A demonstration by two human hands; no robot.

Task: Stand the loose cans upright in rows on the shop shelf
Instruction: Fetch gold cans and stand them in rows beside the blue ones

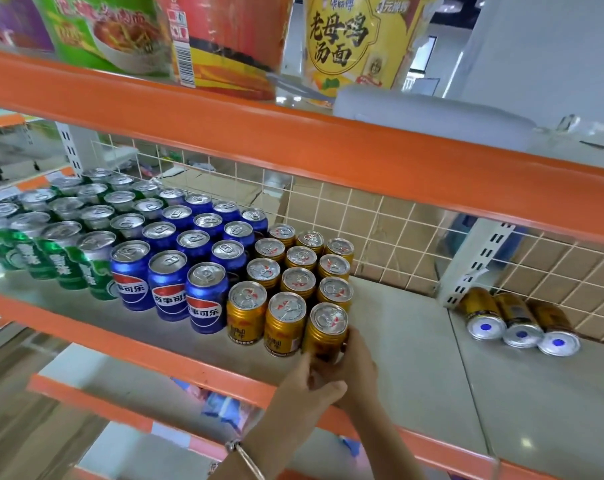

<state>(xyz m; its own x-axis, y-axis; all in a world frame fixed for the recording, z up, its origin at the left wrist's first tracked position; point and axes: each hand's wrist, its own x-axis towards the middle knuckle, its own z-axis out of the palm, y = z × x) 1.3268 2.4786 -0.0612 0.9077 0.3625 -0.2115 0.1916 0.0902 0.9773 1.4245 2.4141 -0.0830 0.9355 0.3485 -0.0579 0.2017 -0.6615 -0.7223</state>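
Observation:
Gold cans (295, 271) stand upright in three rows on the grey shelf (408, 341). The front-right gold can (325, 329) stands at the end of the right row. My left hand (312, 384), with a bracelet at the wrist, holds its lower front. My right hand (360, 360) wraps its right side. Three loose gold cans (517, 322) lie on their sides at the right, bottoms facing me, against the wire back.
Blue cola cans (196, 258) and green cans (58, 230) stand in rows left of the gold ones. An orange rail (175, 362) edges the shelf front. A white upright post (473, 261) stands between the gold rows and the lying cans. Noodle cups (356, 39) sit on the shelf above.

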